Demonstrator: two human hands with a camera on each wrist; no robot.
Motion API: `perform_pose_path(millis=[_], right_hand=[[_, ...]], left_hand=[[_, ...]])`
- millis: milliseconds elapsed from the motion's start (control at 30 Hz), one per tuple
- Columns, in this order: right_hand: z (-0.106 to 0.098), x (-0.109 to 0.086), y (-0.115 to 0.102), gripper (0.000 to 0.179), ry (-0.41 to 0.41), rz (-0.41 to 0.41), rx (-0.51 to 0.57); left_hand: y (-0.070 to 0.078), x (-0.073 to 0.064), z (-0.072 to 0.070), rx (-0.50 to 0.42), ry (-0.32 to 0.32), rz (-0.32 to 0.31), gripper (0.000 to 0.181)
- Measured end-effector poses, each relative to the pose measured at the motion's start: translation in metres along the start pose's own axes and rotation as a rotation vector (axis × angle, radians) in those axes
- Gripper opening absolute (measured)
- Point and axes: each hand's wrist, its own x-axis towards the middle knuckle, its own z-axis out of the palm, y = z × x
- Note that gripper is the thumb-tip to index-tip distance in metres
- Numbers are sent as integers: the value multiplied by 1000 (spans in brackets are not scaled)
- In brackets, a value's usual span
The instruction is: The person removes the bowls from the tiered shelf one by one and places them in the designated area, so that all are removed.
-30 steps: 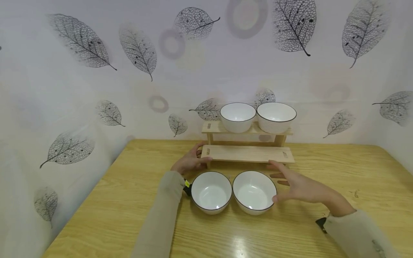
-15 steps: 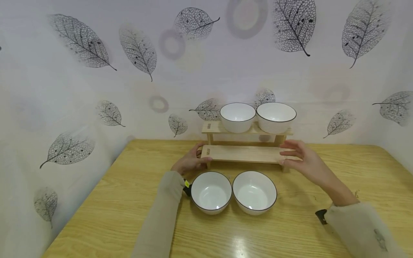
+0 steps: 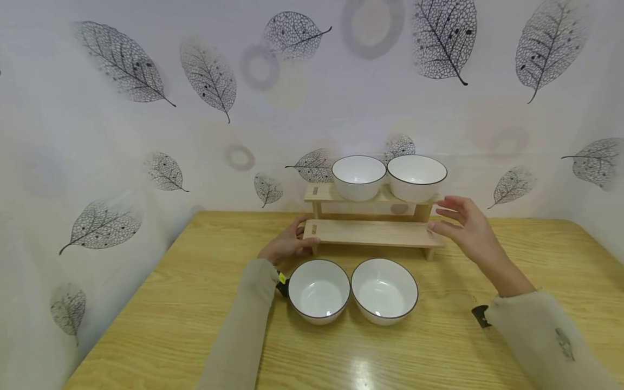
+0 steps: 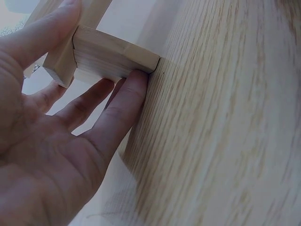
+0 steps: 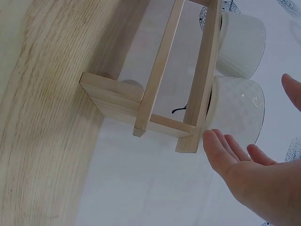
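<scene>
A two-tier wooden rack (image 3: 372, 233) stands at the back of the table. My left hand (image 3: 286, 245) holds its left end, thumb over the lower board and fingers against the side leg (image 4: 110, 54) in the left wrist view. Beside the rack's right end, my right hand (image 3: 469, 226) is raised with fingers loosely bent and nothing in them. On the upper board sit a left white bowl (image 3: 359, 181) and a right white bowl (image 3: 417, 181), both dark-rimmed. The right wrist view shows my right fingers (image 5: 218, 153) close to the nearer upper bowl (image 5: 237, 110); contact is unclear.
Two more white bowls, a left one (image 3: 319, 292) and a right one (image 3: 385, 292), stand side by side on the wooden table (image 3: 195, 303) in front of the rack. A leaf-patterned cloth (image 3: 205, 141) hangs behind the table.
My right hand has moved from beside the front right bowl up and back to the rack's right end. My left hand, the rack and the bowls have stayed in place.
</scene>
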Motion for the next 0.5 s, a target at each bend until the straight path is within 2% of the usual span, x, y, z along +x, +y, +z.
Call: perform_pose_path(millis=[133,500], right_hand=[[0,4,0,82,2,-3,20],[-2,17,2,87,70,8,37]], left_hand=[[1,-1,0,-8,0,-3,69],[2,-1,0,55,10,0,70]])
